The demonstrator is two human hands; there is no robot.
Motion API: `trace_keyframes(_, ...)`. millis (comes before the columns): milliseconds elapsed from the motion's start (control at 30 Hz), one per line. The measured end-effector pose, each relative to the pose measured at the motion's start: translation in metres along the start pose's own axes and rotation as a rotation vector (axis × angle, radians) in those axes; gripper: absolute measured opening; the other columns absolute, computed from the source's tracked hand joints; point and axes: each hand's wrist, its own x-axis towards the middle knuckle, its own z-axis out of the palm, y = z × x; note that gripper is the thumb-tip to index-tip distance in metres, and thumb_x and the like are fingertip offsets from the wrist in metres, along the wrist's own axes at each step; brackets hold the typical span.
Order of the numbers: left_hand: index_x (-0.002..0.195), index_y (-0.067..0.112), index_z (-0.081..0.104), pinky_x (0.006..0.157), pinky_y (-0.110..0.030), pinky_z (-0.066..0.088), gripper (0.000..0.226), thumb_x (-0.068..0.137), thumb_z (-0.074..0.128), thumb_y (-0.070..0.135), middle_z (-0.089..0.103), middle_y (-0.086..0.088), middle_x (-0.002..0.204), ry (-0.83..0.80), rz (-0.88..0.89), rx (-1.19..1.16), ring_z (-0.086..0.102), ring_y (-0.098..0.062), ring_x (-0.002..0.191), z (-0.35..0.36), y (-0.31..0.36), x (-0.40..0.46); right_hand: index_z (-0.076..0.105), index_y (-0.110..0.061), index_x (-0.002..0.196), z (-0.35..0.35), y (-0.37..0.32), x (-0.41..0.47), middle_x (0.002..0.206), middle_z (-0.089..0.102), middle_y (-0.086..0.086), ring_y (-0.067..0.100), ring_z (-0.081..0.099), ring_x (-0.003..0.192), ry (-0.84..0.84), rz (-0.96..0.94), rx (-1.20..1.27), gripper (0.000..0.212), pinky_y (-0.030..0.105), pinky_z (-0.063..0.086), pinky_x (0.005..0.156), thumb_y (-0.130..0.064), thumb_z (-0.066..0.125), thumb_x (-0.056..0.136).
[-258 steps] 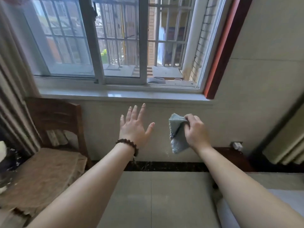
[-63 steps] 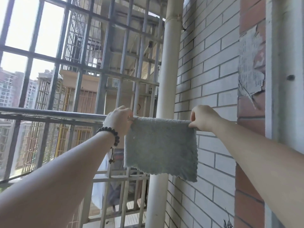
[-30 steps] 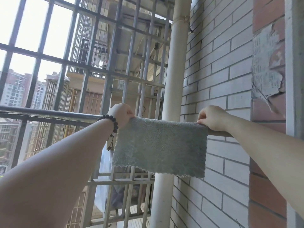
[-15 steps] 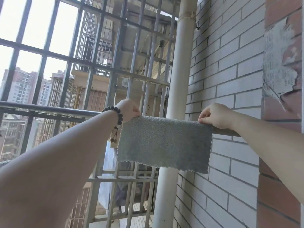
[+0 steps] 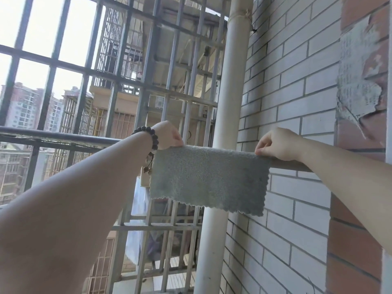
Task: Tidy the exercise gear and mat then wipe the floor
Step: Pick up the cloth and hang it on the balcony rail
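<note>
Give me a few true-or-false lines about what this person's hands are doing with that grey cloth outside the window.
1. The grey cloth hangs over a horizontal rail. True.
2. Only one hand touches the cloth. False: the left hand and the right hand each pinch an upper corner.
3. A bead bracelet sits on the left wrist. True.
4. The cloth is bunched into a ball. False: it is spread flat.
5. A pale pipe runs upright behind the cloth. True.
</note>
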Motion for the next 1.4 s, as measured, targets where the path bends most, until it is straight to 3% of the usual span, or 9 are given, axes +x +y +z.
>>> trace_keyframes(133, 0.103, 0.009, 0.074, 0.089, -0.032, 0.05, 0.021, 0.092, 0.063, 0.023, 0.069, -0.003, 0.106, 0.072, 0.01, 0.021, 0.063, -0.022, 0.097, 0.008, -0.002, 0.005, 0.071, -0.019, 0.079, 0.005, -0.002, 0.003, 0.074, 0.062, -0.008, 0.008, 0.055, 0.072, 0.069, 0.008, -0.03, 0.01, 0.021, 0.038, 0.059, -0.025, 0.068, 0.087)
trace_keyframes(267, 0.099, 0.011, 0.074, 0.091, -0.04, 0.052, 0.019, 0.094, 0.059, 0.022, 0.07, -0.006, 0.105, 0.216, -0.114, 0.055, 0.064, -0.025, 0.095, 0.012, -0.003, 0.015, 0.065, -0.023, 0.08, 0.014, -0.004, 0.011, 0.087, 0.064, 0.001, 0.025, 0.059, 0.091, 0.25, 0.15, -0.054, 0.013, 0.035, 0.047, 0.082, -0.03, 0.063, 0.09)
trace_keyframes(400, 0.095, 0.008, 0.075, 0.084, -0.04, 0.055, 0.02, 0.09, 0.064, 0.025, 0.071, -0.009, 0.097, 0.239, -0.092, -0.055, 0.066, -0.025, 0.087, 0.01, -0.002, 0.011, 0.067, -0.022, 0.085, 0.016, -0.004, 0.009, 0.079, 0.06, -0.003, 0.025, 0.058, 0.089, 0.256, 0.124, -0.002, 0.014, 0.04, 0.048, 0.087, -0.031, 0.06, 0.092)
trace_keyframes(600, 0.097, 0.011, 0.075, 0.078, -0.026, 0.046, 0.019, 0.086, 0.07, 0.026, 0.07, -0.004, 0.103, 0.13, 0.005, -0.087, 0.06, -0.016, 0.088, 0.012, -0.002, 0.003, 0.071, -0.017, 0.08, 0.019, -0.004, 0.0, 0.079, 0.065, 0.003, 0.016, 0.056, 0.075, 0.139, 0.025, 0.066, 0.013, 0.025, 0.043, 0.063, -0.023, 0.065, 0.089)
trace_keyframes(767, 0.101, 0.014, 0.075, 0.088, -0.038, 0.052, 0.02, 0.091, 0.064, 0.027, 0.069, -0.005, 0.104, 0.156, -0.055, 0.041, 0.063, -0.023, 0.094, 0.017, 0.002, 0.014, 0.067, -0.019, 0.078, 0.024, -0.012, 0.007, 0.083, 0.066, 0.001, 0.025, 0.059, 0.089, 0.215, 0.103, 0.039, 0.018, 0.043, 0.048, 0.09, -0.028, 0.06, 0.092)
trace_keyframes(967, 0.091, 0.02, 0.073, 0.081, -0.031, 0.054, 0.018, 0.092, 0.058, 0.01, 0.072, 0.001, 0.095, 0.518, -0.077, -0.264, 0.066, -0.017, 0.087, 0.028, -0.013, -0.005, 0.069, -0.017, 0.087, 0.033, -0.017, -0.009, 0.084, 0.065, 0.001, 0.025, 0.06, 0.088, 0.401, 0.043, 0.134, 0.014, 0.042, 0.049, 0.085, -0.027, 0.061, 0.092)
trace_keyframes(1133, 0.09, 0.013, 0.071, 0.071, -0.025, 0.053, 0.007, 0.087, 0.068, 0.018, 0.068, 0.004, 0.081, 0.751, -0.22, -0.58, 0.064, -0.01, 0.075, 0.059, -0.025, -0.063, 0.065, -0.015, 0.083, 0.052, -0.024, -0.053, 0.077, 0.062, 0.0, 0.019, 0.056, 0.074, 0.69, 0.096, 0.462, 0.013, 0.027, 0.041, 0.068, -0.024, 0.062, 0.091)
trace_keyframes(1267, 0.098, 0.009, 0.067, 0.083, -0.035, 0.054, 0.022, 0.087, 0.069, 0.028, 0.068, -0.002, 0.091, 0.576, -0.477, -0.716, 0.066, -0.018, 0.089, 0.1, -0.054, -0.098, 0.063, -0.012, 0.092, 0.093, -0.014, -0.087, 0.082, 0.061, 0.0, 0.023, 0.059, 0.081, 0.658, 0.366, 0.703, 0.015, 0.028, 0.039, 0.07, -0.027, 0.064, 0.09)
trace_keyframes(1400, 0.091, 0.007, 0.065, 0.086, -0.038, 0.053, 0.032, 0.083, 0.071, 0.037, 0.07, -0.007, 0.088, 0.252, -0.683, -1.129, 0.067, -0.019, 0.088, 0.121, -0.058, -0.109, 0.057, -0.01, 0.11, 0.132, -0.005, -0.097, 0.097, 0.06, 0.005, 0.025, 0.058, 0.086, 0.391, 0.567, 0.864, 0.039, 0.039, 0.048, 0.083, -0.035, 0.07, 0.083)
